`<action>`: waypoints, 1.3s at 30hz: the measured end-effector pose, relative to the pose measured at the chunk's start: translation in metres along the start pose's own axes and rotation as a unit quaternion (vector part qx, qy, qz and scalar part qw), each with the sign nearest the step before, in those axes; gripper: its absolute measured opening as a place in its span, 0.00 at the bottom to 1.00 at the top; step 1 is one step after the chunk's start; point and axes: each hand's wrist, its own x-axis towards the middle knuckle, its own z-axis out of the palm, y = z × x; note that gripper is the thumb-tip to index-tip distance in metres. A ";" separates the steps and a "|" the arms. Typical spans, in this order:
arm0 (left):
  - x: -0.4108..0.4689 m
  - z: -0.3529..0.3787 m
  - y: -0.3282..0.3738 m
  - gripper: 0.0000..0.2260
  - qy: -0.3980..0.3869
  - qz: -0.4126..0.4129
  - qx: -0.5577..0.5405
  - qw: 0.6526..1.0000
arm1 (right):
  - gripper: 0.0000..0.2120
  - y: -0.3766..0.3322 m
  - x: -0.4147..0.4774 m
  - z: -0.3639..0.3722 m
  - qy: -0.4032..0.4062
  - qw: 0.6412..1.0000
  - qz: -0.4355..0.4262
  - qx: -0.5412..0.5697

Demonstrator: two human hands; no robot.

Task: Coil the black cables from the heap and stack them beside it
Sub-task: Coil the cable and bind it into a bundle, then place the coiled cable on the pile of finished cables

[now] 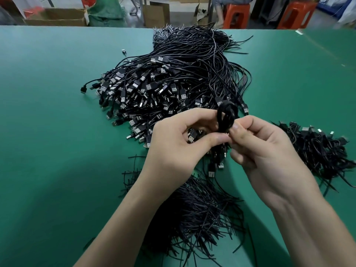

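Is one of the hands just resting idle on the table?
No, the left hand and the right hand both pinch the coiled cable between them.

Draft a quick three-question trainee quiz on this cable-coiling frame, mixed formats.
1. True or false: the coiled cable is pinched by both the left hand and the right hand.
2. Multiple choice: on which side of the heap does the stack of finished coils lie? A) the person's left B) the person's right C) on top of it
3. Fill in: the table surface is ____ in colour.
Key: 1 true; 2 B; 3 green.
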 end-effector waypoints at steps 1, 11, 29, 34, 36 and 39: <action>0.000 -0.001 0.000 0.10 0.005 0.028 0.029 0.999 | 0.03 0.000 0.001 -0.001 -0.010 0.999 0.027 0.024; -0.001 -0.008 -0.012 0.08 0.011 0.236 0.250 0.939 | 0.05 0.002 0.001 0.003 0.019 0.982 0.141 0.122; 0.003 -0.008 -0.021 0.11 -0.073 0.026 0.287 0.955 | 0.09 -0.005 0.021 -0.070 0.172 0.775 -0.075 -0.603; 0.023 -0.009 -0.023 0.09 -0.022 -0.078 0.374 0.924 | 0.21 -0.014 0.022 -0.094 0.153 0.703 0.085 -0.689; 0.033 -0.006 -0.023 0.08 -0.029 -0.099 0.412 0.905 | 0.22 -0.020 0.018 -0.094 0.158 0.686 0.102 -0.703; 0.051 0.001 -0.029 0.08 -0.030 -0.127 0.451 0.883 | 0.24 -0.025 0.012 -0.087 0.156 0.676 0.089 -0.714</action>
